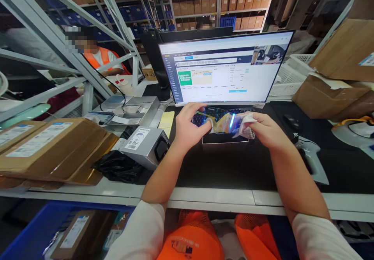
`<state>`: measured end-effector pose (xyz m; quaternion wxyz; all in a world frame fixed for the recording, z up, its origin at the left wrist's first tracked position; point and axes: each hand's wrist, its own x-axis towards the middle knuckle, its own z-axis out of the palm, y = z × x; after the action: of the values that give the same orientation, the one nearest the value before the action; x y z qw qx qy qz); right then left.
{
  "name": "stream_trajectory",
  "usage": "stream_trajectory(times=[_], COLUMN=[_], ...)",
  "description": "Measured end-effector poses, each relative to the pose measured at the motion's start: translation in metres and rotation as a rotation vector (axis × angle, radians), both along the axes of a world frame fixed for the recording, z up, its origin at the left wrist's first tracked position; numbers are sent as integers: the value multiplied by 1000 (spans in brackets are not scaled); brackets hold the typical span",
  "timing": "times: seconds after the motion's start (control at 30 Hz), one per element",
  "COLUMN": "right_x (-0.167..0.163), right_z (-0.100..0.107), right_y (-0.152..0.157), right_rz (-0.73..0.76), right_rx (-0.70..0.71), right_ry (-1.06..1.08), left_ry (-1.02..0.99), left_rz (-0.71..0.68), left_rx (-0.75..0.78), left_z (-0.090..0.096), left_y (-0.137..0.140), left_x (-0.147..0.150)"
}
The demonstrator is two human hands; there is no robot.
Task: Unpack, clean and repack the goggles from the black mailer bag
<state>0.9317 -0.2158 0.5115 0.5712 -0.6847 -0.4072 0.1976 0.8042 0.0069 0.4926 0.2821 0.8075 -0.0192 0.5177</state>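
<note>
My left hand (pixel 189 127) is closed on one end of a clear glossy sheet (pixel 224 123), pinching it between thumb and fingers. The sheet looks like a phone screen protector and carries a bright blue-white light streak. At its other end, my right hand (pixel 268 130) is closed on a crumpled white tissue (pixel 244 124), which touches the sheet. Both hands are above the black desk mat (pixel 228 166), in front of the monitor (pixel 216 85). Through and behind the sheet shows part of a dark keyboard; a flat dark item with a pale edge lies below it.
Left of my arm stand a grey printed box (pixel 144 145), a black plastic bag (pixel 117 164) and brown cartons (pixel 46 147). A handheld scanner (pixel 312 158) and a black mouse (pixel 292 122) lie right. More cartons (pixel 341 53) are stacked far right. A co-worker in an orange vest (pixel 106 59) sits back left.
</note>
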Motion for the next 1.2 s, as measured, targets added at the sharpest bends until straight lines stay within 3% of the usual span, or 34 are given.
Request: stream_trajectory(times=[0.13,0.2,0.37,0.47,0.67,0.77,1.0,1.07,1.2], right_x=[-12,-23,-56,-73,-74,-65,-48,-46,-52], right_z=[-12,-11,-7,-14,-60,-71,-41,-36,-35], right_y=[26,36,50,55,68,72,62,59,60], right_rz=[-292,-350,-157,-95,-164,-226,-385,-346,-101], right_rx=[433,512,471,444,446,493,865,811,587], right_ry=[129,226,494,497,354,318,608,698,802], left_ry=[-111,-161,-248,-201,-226,-258,-335,-358,-358], left_rz=[143,202,198,179,111,53,-62,-44,-16], left_rx=[-102,-147,-206,-176,-213,-248,-316,-351,-415], left_z=[-13,-20,-30,-34,-43,-46,-45,-43,-43], left_y=[9,12,-2,-19,-30,-29,-28,-26,-23], left_x=[13,21,32,33,36,38,41,41,42])
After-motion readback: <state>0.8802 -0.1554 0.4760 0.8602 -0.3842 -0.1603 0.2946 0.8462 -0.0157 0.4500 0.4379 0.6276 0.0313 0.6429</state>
